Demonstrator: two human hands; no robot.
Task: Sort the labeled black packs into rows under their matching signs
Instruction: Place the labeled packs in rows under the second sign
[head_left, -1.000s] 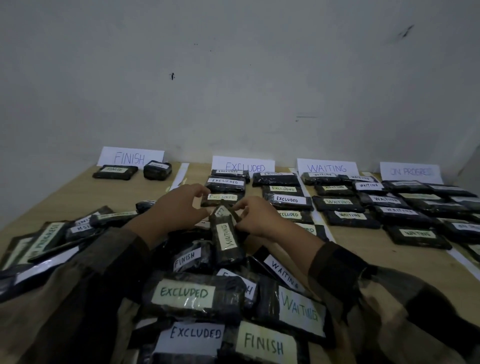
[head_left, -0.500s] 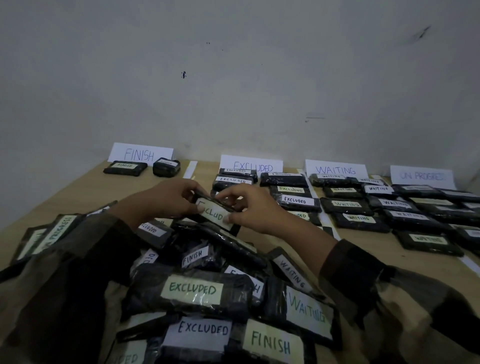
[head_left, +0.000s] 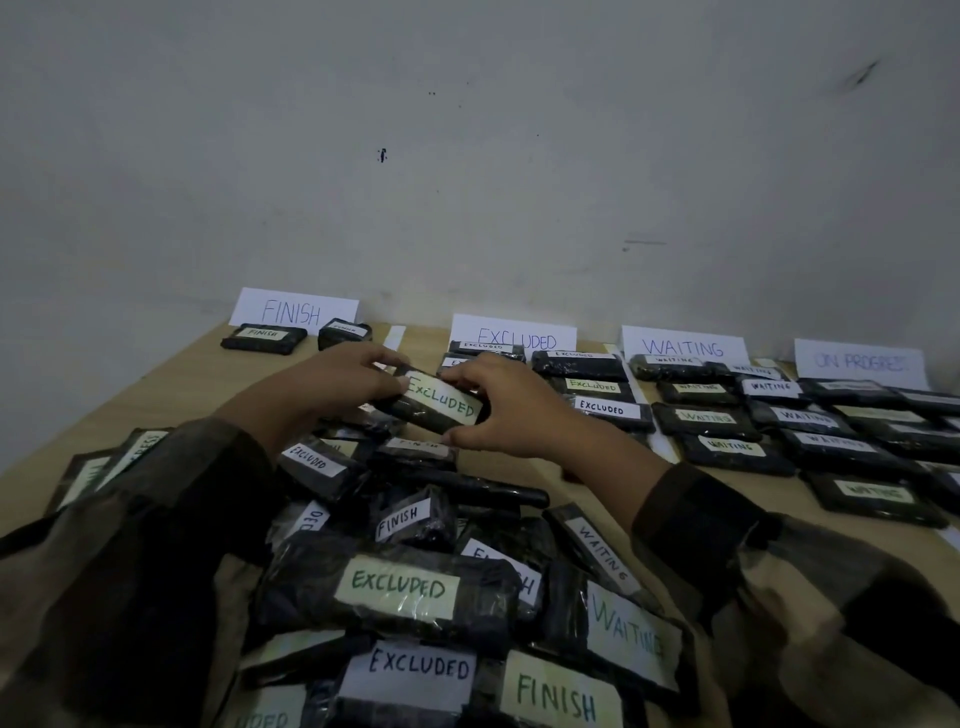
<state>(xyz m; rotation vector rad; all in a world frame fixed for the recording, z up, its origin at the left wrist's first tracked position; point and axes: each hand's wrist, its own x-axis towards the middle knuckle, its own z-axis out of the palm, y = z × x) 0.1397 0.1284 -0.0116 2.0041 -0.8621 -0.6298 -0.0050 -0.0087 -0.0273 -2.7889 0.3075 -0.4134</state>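
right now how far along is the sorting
Partly done: rows of packs lie under the EXCLUDED sign, WAITING sign and ON PROGRESS sign, two under the FINISH sign. The left hand and right hand hold an EXCLUDED pack. A mixed pile waits in front.

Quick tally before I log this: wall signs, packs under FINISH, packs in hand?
Wall signs: 4
Packs under FINISH: 2
EXCLUDED pack held by left hand and right hand: 1
Total: 7

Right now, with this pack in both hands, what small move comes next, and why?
Probably carry the pack slightly forward-right to the row under the EXCLUDED sign; its label reads EXCLUDED, and the left hand and right hand grip it.
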